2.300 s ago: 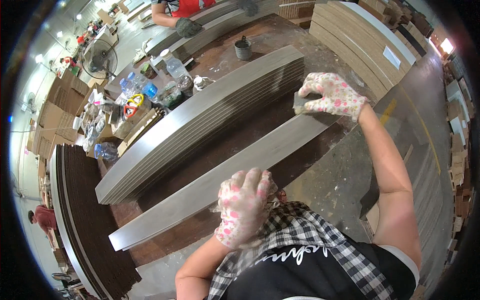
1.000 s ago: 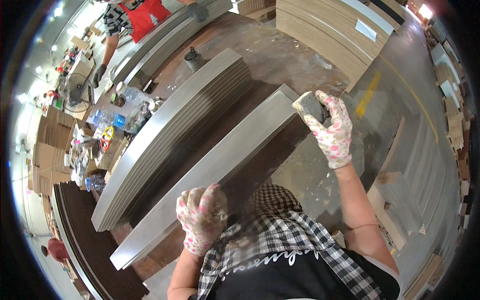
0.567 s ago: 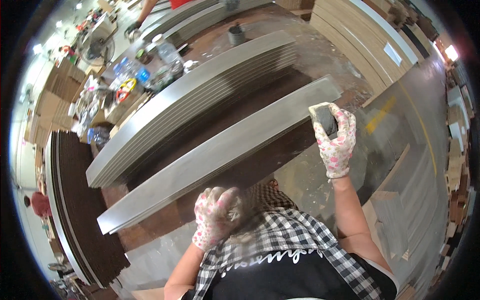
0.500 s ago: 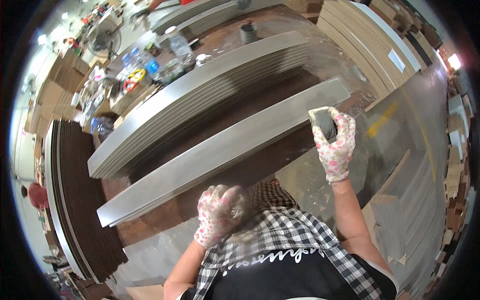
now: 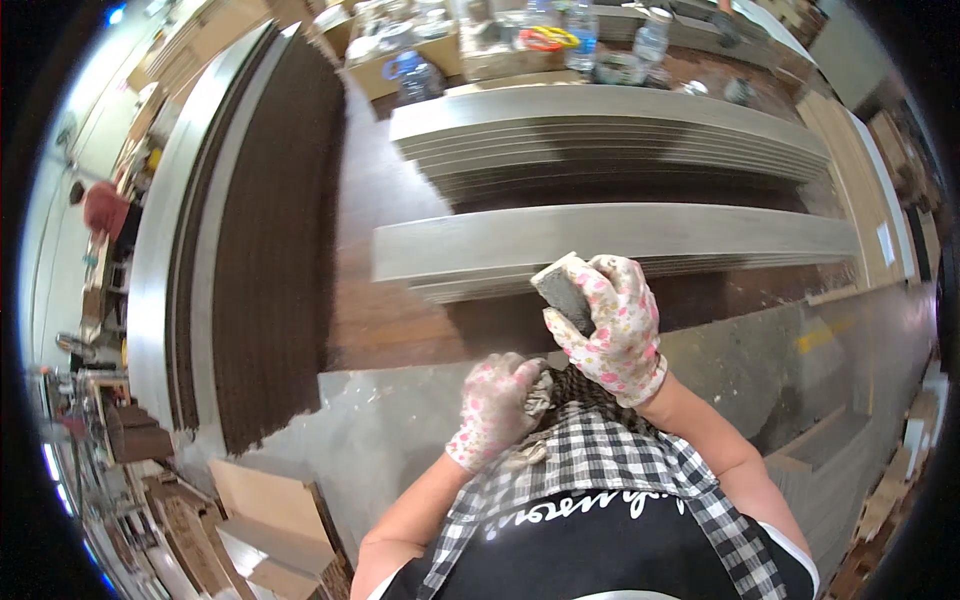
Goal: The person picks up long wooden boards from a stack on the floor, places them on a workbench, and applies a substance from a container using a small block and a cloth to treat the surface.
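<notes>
In my right hand, gloved in floral fabric, is a small block with a dark grey face and pale edges, resembling a sanding block. Thumb and fingers close round it just in front of the near edge of a stack of long grey boards; whether it touches them I cannot tell. My left hand, gloved alike, is closed on a crumpled greyish cloth in front of my checked apron. The palm hides part of the cloth.
Behind lies a taller stack of grey boards. A long, dark-sided stack stands at the left. Bottles and boxes line the back of the brown table. Brown panels stand at the right. Far left is another person.
The view has swung left. My right hand has moved from the right end of the front boards toward their middle, still gripping the block. My left hand stays near the apron.
</notes>
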Motion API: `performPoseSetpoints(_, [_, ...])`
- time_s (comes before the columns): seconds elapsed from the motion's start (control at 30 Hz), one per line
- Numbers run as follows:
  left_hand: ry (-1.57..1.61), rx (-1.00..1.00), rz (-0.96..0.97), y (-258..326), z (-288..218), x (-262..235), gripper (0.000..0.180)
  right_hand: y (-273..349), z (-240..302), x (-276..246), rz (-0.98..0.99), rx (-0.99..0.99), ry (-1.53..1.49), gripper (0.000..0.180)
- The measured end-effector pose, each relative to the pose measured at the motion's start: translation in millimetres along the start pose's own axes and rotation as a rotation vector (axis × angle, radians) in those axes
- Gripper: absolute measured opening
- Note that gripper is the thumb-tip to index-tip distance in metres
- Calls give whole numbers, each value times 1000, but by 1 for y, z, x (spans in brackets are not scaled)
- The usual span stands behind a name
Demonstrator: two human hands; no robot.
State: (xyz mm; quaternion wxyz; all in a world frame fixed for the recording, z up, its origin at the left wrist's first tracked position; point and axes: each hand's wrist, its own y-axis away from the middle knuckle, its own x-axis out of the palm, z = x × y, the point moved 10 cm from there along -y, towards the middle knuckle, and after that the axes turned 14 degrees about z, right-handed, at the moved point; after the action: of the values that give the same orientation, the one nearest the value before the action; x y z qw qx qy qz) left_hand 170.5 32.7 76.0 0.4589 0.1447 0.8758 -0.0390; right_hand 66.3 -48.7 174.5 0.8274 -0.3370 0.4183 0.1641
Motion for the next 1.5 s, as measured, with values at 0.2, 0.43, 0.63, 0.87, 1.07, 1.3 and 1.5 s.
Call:
performPoseSetpoints(0.2, [89, -126, 10, 59, 61, 15, 49, -72, 117, 87, 191, -261, -108, 43])
performPoseSetpoints(0.43, [93, -121, -73, 57, 64, -3, 41, -88, 114, 95, 269, -227, -7, 48])
performPoseSetpoints(0.63, [24, -25, -20, 4, 30, 14, 41, -24, 6, -1, 86, 7, 107, 52])
performPoseSetpoints(0.87, [-16, 63, 148, -79, -38, 72, 38, 82, -158, -150, -91, 425, 266, 41])
performPoseSetpoints(1.07, [-63, 118, 295, -136, -112, 116, 46, 138, -238, -232, -220, 515, 473, 38])
performPoseSetpoints(1.3, [207, 213, -293, -125, -132, 5, 56, 110, -263, -176, -262, 362, -487, 46])
performPoseSetpoints(1.5, [-187, 209, -403, -160, -147, -84, 55, 38, -214, -127, -408, 269, -992, 53])
